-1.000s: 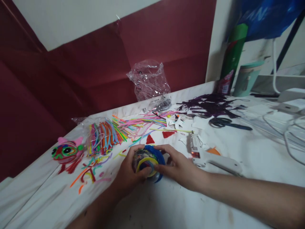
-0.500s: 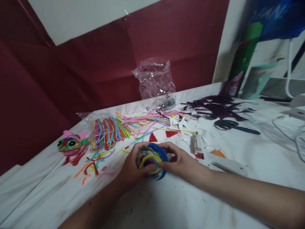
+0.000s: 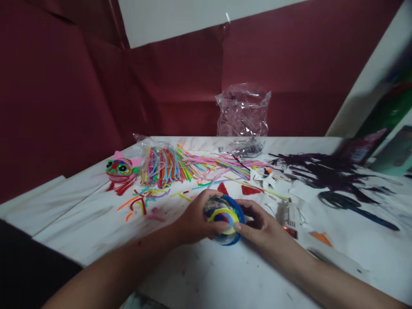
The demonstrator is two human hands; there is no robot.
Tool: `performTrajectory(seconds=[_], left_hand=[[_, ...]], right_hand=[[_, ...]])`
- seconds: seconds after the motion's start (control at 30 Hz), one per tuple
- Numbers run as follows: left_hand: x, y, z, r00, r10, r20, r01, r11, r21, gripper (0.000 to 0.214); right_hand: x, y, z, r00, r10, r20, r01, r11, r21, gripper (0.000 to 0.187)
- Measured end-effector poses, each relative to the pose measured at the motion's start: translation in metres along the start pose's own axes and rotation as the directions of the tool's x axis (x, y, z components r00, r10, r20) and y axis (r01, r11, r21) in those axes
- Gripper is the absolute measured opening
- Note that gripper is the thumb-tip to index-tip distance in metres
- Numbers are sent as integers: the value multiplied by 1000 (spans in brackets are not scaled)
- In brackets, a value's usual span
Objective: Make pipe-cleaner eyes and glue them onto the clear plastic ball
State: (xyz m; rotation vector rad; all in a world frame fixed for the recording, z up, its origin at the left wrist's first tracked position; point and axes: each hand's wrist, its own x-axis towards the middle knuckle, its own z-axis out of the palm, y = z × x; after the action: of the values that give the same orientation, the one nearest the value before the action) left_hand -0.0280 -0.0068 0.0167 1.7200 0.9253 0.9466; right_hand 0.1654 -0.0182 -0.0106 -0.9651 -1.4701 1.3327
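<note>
Over the front of the white table, both hands hold a round craft ball wrapped in coloured pipe cleaners. A blue band runs round its right side, and a yellow ring circles a blue and red centre on the side facing me. My left hand wraps the ball's left side, its thumb lying across the centre. On the right, my right hand pinches the rim, thumb at the yellow ring and fingers behind the blue band. Two red fuzzy triangles lie just beyond. A whitish glue gun rests to the right, partly behind my forearm.
A finished-looking face ball with pink ears stands at the left. Beside it lie bundled pipe cleaners and cut scraps. A clear plastic bag stands at the back. Dark purple strands and dark scissors lie right.
The camera view has turned, so the table and things on it appear farther right or lower. Both hands keep their hold on the ball, with little change in grip.
</note>
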Motion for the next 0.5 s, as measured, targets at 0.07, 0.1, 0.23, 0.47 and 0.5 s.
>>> performTrajectory(seconds=[0.07,0.1,0.23,0.47,0.5], left_hand=[[0,-1,0,1000,3,-9,-3,1000,-2,58],[-1,-1,0,1000,3,-11,-3,1000,-7,57],[-1,-1,0,1000,-10,-8,10,999,-40,55],[2,1,-2,1000,5,19,-4,1000,-26,56],[2,2,-2,1000,-1,17,1,999,-32,55]], right_hand=[[-1,-1,0,1000,-3,-14,3,1000,-14,54],[-1,-2,-1,1000,-5,-18,5,1000,-21,53],[-2,-3,-2,1000,-2,-14,2,999,-35,47],[0,2,-3,999,-23,-23,23,999,-23,50],[0,3,-3,999,-26,-24,26,999,-21,50]])
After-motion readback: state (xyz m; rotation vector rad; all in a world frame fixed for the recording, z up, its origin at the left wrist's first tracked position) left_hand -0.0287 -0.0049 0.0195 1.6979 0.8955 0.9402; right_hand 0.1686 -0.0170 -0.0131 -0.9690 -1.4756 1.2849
